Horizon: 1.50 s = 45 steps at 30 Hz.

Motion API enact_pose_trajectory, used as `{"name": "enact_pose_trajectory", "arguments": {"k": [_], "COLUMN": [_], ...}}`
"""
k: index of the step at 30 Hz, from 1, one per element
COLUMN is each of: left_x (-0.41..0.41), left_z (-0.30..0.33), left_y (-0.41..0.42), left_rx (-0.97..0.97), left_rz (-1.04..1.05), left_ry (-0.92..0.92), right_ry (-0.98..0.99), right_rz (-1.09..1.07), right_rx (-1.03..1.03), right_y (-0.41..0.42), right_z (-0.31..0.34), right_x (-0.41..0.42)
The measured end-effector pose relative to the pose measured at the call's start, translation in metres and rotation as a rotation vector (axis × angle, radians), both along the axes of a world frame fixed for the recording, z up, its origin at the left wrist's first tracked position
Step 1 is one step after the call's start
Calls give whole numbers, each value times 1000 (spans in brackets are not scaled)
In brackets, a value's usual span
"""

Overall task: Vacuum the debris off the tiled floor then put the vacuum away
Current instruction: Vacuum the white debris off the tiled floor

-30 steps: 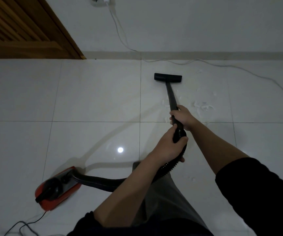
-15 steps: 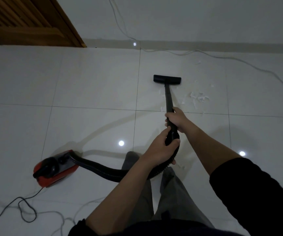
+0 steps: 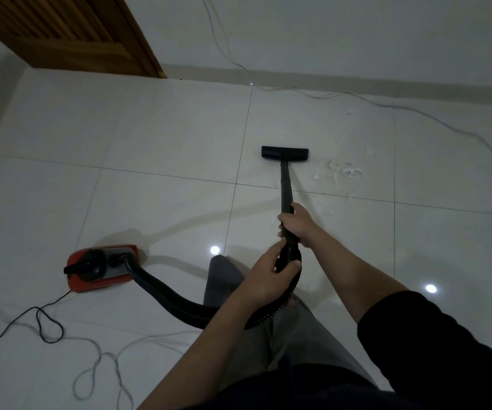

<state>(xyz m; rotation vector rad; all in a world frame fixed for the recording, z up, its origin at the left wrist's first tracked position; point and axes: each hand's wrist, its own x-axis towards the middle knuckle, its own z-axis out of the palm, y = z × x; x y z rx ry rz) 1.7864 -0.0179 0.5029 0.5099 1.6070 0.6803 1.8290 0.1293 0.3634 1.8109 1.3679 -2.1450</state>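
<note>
Both hands are gripping the vacuum: right hand (image 3: 296, 224) clasping the black wand (image 3: 285, 184), left hand (image 3: 264, 276) squeezing the ribbed hose (image 3: 162, 291). The floor head (image 3: 285, 153) is sitting just beside white debris (image 3: 342, 171).

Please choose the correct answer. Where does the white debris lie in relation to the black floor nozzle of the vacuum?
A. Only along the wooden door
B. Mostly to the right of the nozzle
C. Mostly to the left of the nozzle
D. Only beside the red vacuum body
B: the white debris lies scattered on the tile to the right of the floor nozzle.
</note>
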Motion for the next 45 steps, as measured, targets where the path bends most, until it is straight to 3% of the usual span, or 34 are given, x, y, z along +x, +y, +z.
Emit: {"name": "enact_pose_trajectory", "arguments": {"k": [19, 45], "left_x": [28, 53], "left_z": [10, 11], "left_y": [-72, -232], "left_rx": [14, 40], "left_rz": [-34, -83], "left_ry": [26, 89], "right_ry": [-35, -30], "right_rz": [0, -36], "right_rx": [-40, -18], "right_y": [-77, -234], "right_z": [-2, 17], "right_x": [35, 62]}}
